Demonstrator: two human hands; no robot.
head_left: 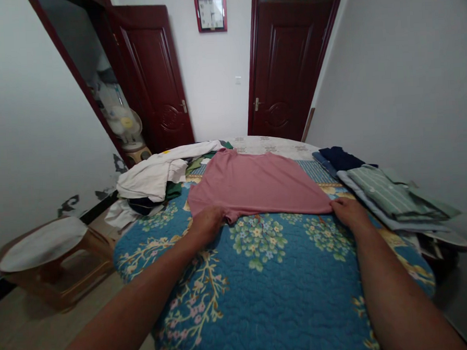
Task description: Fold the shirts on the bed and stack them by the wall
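Note:
A pink T-shirt (pixel 261 184) lies spread sideways across the blue floral quilt (pixel 294 292) on the table. My left hand (pixel 209 223) is closed on the shirt's near edge, close to the sleeve on the left. At the shirt's near right corner, by the hem, my right hand (pixel 350 213) pinches the fabric between thumb and fingers. Between my two hands the near edge runs fairly straight. The fingertips of my left hand are partly hidden from view.
Loose clothes, with a white garment (pixel 147 177) on top, are heaped at the left. Folded clothes (pixel 391 193) are stacked at the right edge. A stool (pixel 45 247) stands at the lower left. Behind are a fan (pixel 124 123) and two dark red doors (pixel 150 75).

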